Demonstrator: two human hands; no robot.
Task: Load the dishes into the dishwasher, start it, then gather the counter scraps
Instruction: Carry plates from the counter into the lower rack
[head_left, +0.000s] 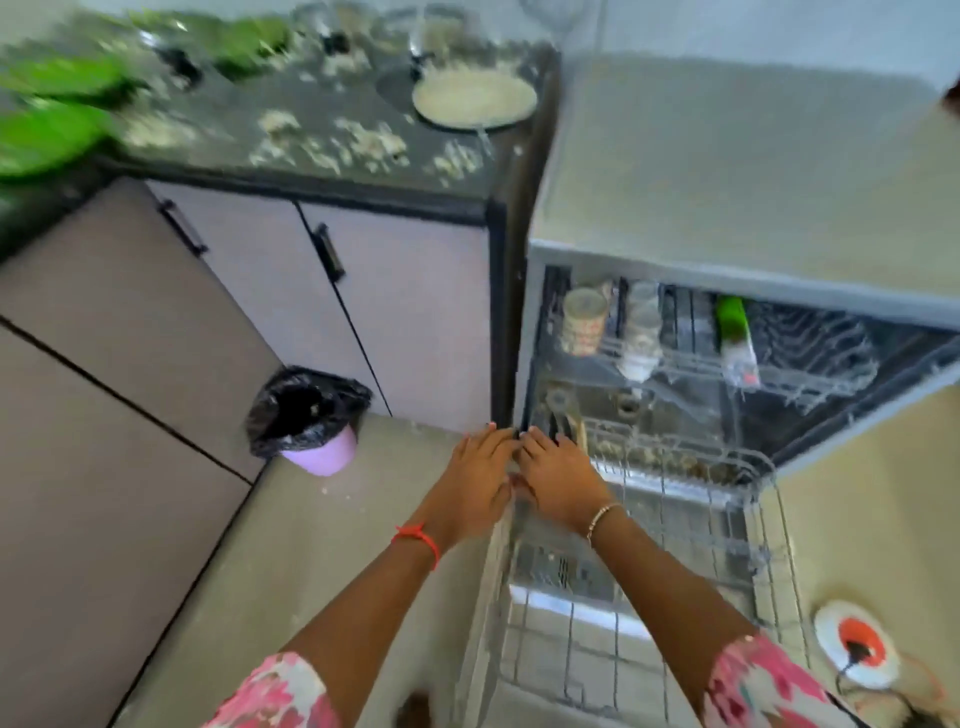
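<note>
Left hand (480, 467) and right hand (558, 470) lie side by side, fingers straight, holding nothing, at the pulled-out lower rack's (779, 545) far-left corner — the soiled plate (475, 98) sits farther off on the counter (223, 104), nearer the left hand.

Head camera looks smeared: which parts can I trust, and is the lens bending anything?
Head view: motion blur smears the green plates and counter scraps at top left; the left hand, right hand and lower rack read sharper, though soft; the wide lens tilts and bows the cabinet and dishwasher edges; light is even, no glare.
</note>
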